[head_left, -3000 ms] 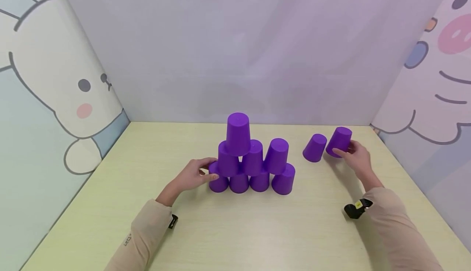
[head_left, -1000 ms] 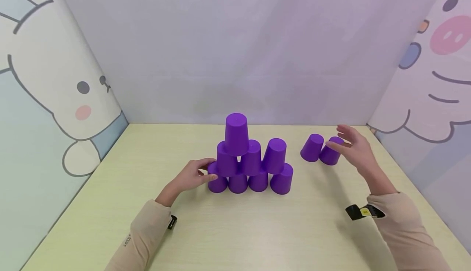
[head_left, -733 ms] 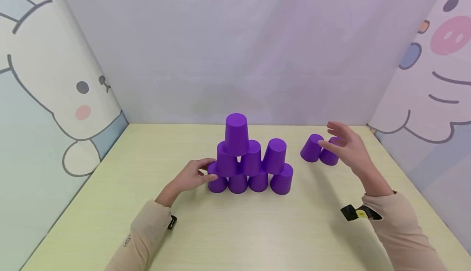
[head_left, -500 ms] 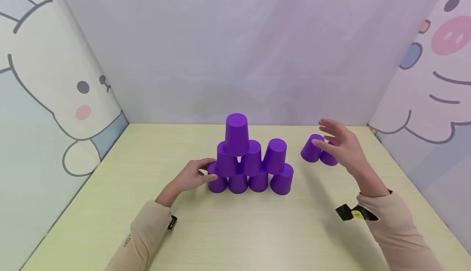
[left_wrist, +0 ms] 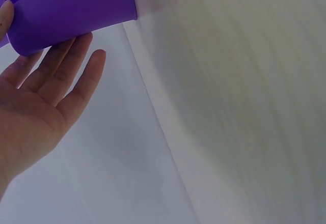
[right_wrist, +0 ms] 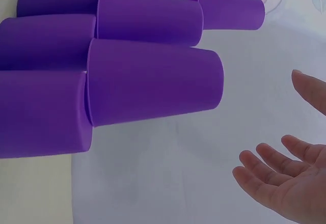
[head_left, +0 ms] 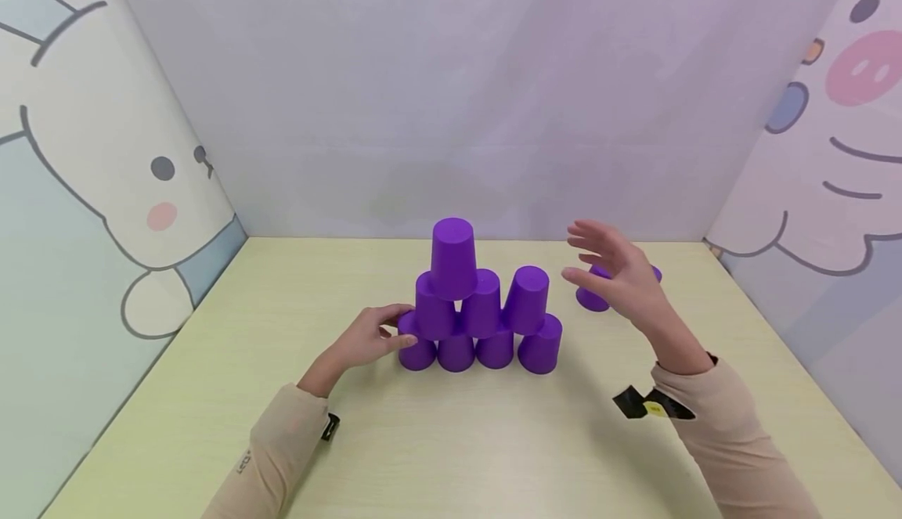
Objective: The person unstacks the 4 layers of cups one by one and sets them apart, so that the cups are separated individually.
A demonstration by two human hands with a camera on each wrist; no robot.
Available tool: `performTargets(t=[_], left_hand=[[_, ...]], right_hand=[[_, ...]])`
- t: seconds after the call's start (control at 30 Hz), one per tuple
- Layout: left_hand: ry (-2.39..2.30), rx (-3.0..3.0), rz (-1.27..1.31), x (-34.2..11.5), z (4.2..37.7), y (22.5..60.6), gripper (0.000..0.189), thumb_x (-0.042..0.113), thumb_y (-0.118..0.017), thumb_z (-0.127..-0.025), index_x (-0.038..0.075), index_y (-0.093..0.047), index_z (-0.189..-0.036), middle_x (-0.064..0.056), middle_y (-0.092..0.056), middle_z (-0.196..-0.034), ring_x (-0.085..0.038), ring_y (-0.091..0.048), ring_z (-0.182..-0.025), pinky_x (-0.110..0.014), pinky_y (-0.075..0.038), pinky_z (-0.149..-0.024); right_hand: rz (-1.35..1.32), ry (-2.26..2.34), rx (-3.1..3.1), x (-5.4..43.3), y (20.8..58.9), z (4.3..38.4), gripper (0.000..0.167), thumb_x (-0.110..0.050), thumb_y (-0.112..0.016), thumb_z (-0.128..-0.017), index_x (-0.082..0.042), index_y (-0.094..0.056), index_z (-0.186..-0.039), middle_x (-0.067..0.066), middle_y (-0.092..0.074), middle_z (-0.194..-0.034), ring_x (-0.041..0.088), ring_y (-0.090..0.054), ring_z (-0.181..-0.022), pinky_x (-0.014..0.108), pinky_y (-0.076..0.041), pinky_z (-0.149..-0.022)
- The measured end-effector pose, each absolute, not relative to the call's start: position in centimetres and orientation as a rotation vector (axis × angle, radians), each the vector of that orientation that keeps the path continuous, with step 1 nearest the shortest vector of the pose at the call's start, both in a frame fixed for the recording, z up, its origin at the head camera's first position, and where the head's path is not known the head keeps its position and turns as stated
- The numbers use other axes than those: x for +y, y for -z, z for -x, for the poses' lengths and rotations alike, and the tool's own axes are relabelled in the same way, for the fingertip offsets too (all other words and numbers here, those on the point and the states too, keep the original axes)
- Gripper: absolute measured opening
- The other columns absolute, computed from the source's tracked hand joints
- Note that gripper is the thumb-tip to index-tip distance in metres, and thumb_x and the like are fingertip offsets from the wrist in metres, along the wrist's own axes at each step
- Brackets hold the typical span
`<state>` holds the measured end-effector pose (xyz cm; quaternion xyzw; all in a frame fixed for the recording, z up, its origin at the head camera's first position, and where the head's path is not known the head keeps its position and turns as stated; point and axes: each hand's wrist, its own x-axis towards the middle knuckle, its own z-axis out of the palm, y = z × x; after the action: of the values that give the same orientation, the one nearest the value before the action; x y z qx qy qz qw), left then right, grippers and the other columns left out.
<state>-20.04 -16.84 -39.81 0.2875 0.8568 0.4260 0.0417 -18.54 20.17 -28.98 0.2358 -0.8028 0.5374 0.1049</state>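
Upside-down purple cups stand stacked on the table: a bottom row of several, three above, and one top cup (head_left: 454, 259) over the left and middle ones. My left hand (head_left: 368, 337) holds the leftmost bottom cup (head_left: 417, 355) low on the stack, thumb in front and fingers behind; the left wrist view shows the fingers against that cup (left_wrist: 76, 12). The right-hand second-row cup (head_left: 527, 300) leans slightly. My right hand (head_left: 620, 272) hovers to the right of the stack, fingers spread, touching nothing. It partly covers two loose cups, one at the left (head_left: 592, 298) and one at the right (head_left: 657, 273).
The pale wooden table (head_left: 451, 441) ends at a grey back wall (head_left: 395, 96). Side panels with cartoon animals (head_left: 162, 190) close in left and right. Each wrist wears a black camera strap (head_left: 651, 405).
My right hand has let go of the far-right loose cup, which now stands beside the other one, and has moved left toward the stack. My left hand has stayed in place.
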Motion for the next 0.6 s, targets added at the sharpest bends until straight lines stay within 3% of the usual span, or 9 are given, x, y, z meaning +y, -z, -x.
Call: performTargets(t=[0.33,0.6], left_hand=[[-1.313,2.617,-0.846,-16.8,20.1,40.0,0.045,0.018,-0.067,-0.084,-0.001,-0.053,-0.122,-0.011,-0.063,-0.105,-0.022,-0.059,-0.092,-0.035,-0.05,-0.072],[-1.319,2.617,-0.85,-16.8,20.1,39.9,0.045,0.017,-0.067,-0.084,-0.002,-0.053,-0.122,-0.011,-0.063,-0.105,-0.022,-0.059,-0.092,-0.034,-0.05,-0.072]], right_hand=[[-0.856,-1.723,-2.279,17.8,28.6,18.7,0.061,0.004,-0.066,-0.08,-0.003,-0.039,-0.135,0.007,-0.05,-0.128,0.024,-0.048,-0.116,0.028,-0.041,-0.092],[-0.938,-1.758,-2.301,15.9,28.5,19.3,0.061,0.0,-0.066,-0.081,-0.005,-0.04,-0.135,0.012,-0.048,-0.129,0.025,-0.048,-0.116,0.034,-0.04,-0.094]])
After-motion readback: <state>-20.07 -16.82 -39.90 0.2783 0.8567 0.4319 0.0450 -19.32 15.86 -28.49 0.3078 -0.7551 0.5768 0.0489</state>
